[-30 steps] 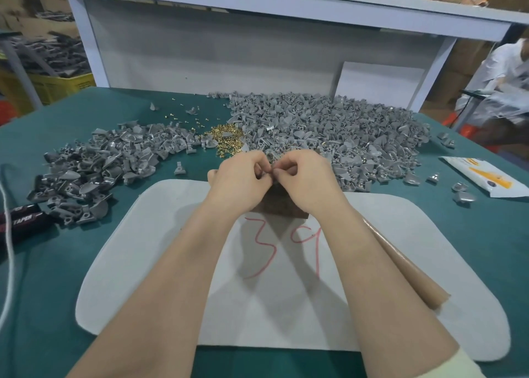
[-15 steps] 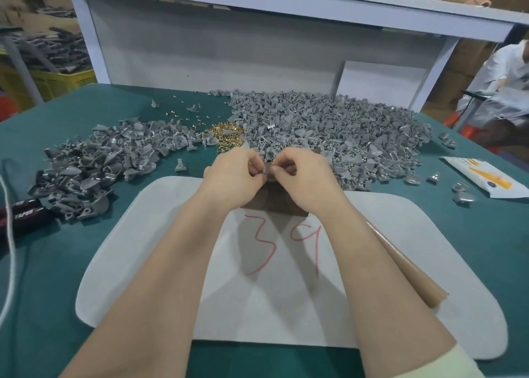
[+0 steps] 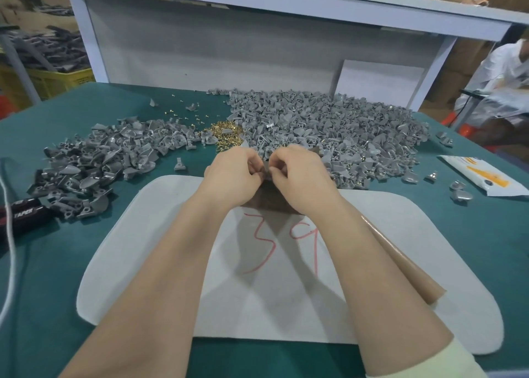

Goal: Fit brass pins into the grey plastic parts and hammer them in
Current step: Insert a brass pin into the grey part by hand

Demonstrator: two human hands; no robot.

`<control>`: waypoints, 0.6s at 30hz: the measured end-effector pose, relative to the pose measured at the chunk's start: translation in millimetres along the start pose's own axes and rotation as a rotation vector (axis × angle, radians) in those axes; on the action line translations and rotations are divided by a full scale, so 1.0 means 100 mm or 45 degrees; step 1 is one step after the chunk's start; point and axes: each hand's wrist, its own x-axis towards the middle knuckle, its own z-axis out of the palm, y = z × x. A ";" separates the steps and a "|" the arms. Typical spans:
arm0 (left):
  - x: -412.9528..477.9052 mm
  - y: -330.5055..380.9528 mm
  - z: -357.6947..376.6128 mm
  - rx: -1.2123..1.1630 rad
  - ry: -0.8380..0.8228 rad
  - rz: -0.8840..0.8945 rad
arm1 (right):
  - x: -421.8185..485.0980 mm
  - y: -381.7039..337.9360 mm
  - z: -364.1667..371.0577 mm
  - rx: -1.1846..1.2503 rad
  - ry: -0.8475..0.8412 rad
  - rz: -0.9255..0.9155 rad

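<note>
My left hand (image 3: 233, 174) and my right hand (image 3: 297, 174) meet fingertip to fingertip above a dark block (image 3: 269, 197) at the far edge of the white mat (image 3: 171, 249). Between the curled fingers they pinch a small grey plastic part (image 3: 266, 167); most of it is hidden, and no pin shows in it. A little heap of brass pins (image 3: 226, 134) lies just beyond my left hand. A big pile of grey parts (image 3: 329, 128) spreads behind and to the right, and a second pile of grey parts (image 3: 100, 160) lies at the left.
A black-and-red handled tool (image 3: 25, 214) and a white cord (image 3: 10, 263) lie at the left edge. A brown sheet (image 3: 406, 271) sticks out under my right forearm. A white-and-orange packet (image 3: 483, 177) lies far right. A person in white sits at the right.
Both hands have stayed together over the block, shifting only slightly while the fingers work on the part.
</note>
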 end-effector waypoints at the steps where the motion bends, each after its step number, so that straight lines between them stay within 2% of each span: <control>1: 0.00 0.00 0.00 -0.001 0.000 0.002 | 0.00 -0.01 0.00 -0.012 -0.003 -0.002; 6: 0.00 0.00 0.00 0.010 0.015 0.012 | -0.02 -0.02 0.01 -0.010 0.007 0.009; 11: 0.00 -0.02 0.01 -0.005 0.032 0.031 | -0.02 0.05 -0.03 0.218 -0.027 0.148; 18: 0.01 -0.03 0.01 -0.022 0.031 0.028 | -0.01 0.07 -0.05 0.366 -0.010 0.243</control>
